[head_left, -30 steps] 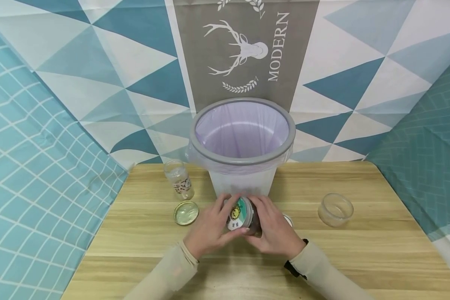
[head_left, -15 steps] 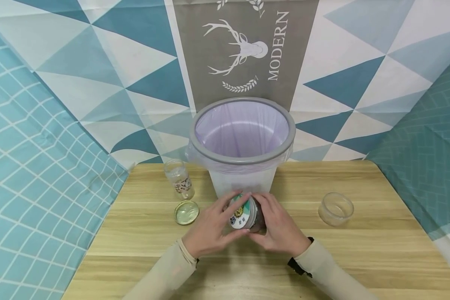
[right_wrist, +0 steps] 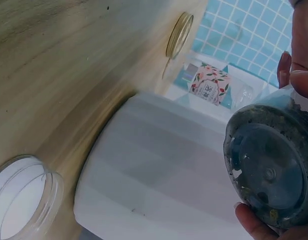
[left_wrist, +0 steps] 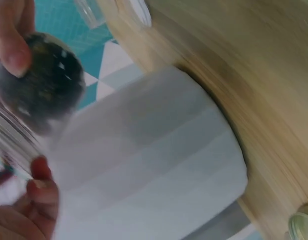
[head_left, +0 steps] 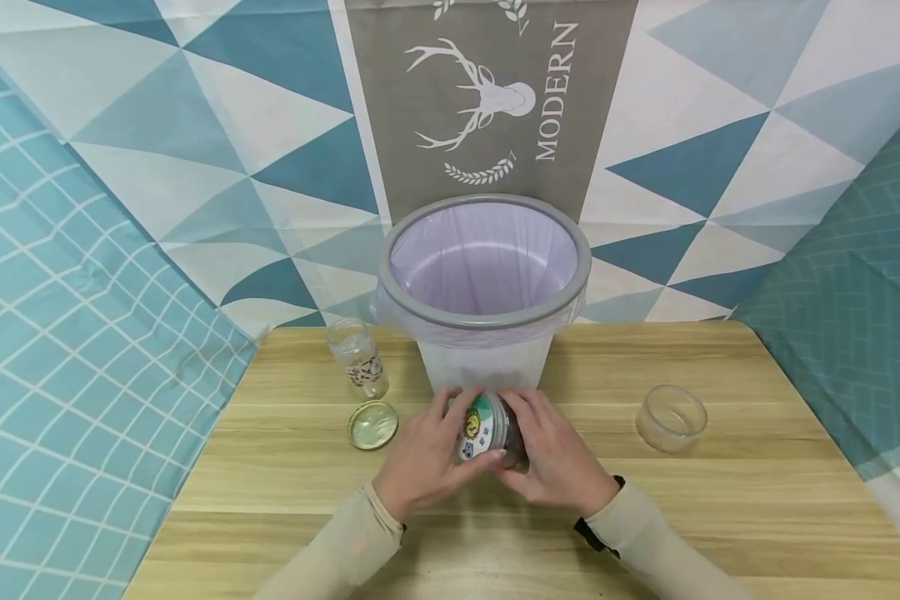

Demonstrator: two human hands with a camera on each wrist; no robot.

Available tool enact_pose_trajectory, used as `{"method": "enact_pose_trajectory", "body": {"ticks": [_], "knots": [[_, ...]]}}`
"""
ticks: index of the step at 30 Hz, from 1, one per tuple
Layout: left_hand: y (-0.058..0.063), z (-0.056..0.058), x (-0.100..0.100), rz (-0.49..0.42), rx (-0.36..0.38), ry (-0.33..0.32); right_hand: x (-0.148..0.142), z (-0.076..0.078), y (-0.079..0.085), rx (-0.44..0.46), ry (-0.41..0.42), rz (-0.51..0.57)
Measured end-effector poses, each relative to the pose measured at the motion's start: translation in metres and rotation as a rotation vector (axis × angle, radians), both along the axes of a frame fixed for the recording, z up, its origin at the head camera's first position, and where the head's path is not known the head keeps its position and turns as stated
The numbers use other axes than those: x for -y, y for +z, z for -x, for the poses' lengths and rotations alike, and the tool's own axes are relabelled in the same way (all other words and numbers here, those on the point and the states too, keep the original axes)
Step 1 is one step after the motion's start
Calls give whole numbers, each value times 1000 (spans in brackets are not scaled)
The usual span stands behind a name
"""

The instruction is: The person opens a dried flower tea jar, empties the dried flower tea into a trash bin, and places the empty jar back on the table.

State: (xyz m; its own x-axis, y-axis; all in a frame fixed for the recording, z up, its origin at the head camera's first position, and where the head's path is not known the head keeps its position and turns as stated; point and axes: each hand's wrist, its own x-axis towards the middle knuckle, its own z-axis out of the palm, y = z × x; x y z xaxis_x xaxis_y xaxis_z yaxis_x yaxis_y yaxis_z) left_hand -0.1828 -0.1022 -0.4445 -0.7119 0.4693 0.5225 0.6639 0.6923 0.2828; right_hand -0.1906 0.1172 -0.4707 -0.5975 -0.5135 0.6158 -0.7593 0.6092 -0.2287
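Observation:
Both hands hold a jar (head_left: 516, 454) above the wooden table, tilted so its lid (head_left: 474, 427) faces left. The lid bears a green and white label with a yellow flower face. My left hand (head_left: 423, 462) grips the lid by its edge, fingers over the far side and thumb on the near side. My right hand (head_left: 551, 458) grips the jar's body from the right. Dark contents show through the clear jar bottom (right_wrist: 268, 165) in the right wrist view. Ridged rings show between lid and body in the head view.
A lined bin (head_left: 487, 358) stands right behind the hands. To the left are a patterned glass bottle (head_left: 365, 371) and a gold-rimmed lid (head_left: 372, 425). A clear glass bowl (head_left: 671, 421) is at the right. A white disc (left_wrist: 139, 12) appears in the left wrist view.
The lid's label has turned under my left hand, its lettering shifting from the bottom toward the lower right. My left fingers lifted, then gripped again. A white round thing beside my right hand is now hidden.

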Motion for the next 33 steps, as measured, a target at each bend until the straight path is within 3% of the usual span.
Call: {"method": "enact_pose_trajectory", "body": {"ticks": [4, 10, 14, 18, 24, 26, 28, 33], "knots": [[2, 0, -2, 7, 25, 19, -2, 0, -1, 13, -1, 5], [5, 5, 5, 52, -62, -137, -7, 2, -1, 31, 6, 25], [4, 7, 8, 50, -76, -177, -9, 1, -1, 28, 8, 20], [3, 5, 5, 47, -67, -138, -7, 0, -2, 31, 7, 15], [1, 2, -1, 53, -41, 34, -4, -1, -2, 26, 4, 0], [1, 2, -1, 58, -43, 49, -4, 0, -2, 32, 2, -6], [1, 3, 1, 58, -54, 4, -5, 1, -1, 41, 6, -4], [3, 8, 7, 62, -100, -185, -6, 2, -1, 49, 14, 7]]}}
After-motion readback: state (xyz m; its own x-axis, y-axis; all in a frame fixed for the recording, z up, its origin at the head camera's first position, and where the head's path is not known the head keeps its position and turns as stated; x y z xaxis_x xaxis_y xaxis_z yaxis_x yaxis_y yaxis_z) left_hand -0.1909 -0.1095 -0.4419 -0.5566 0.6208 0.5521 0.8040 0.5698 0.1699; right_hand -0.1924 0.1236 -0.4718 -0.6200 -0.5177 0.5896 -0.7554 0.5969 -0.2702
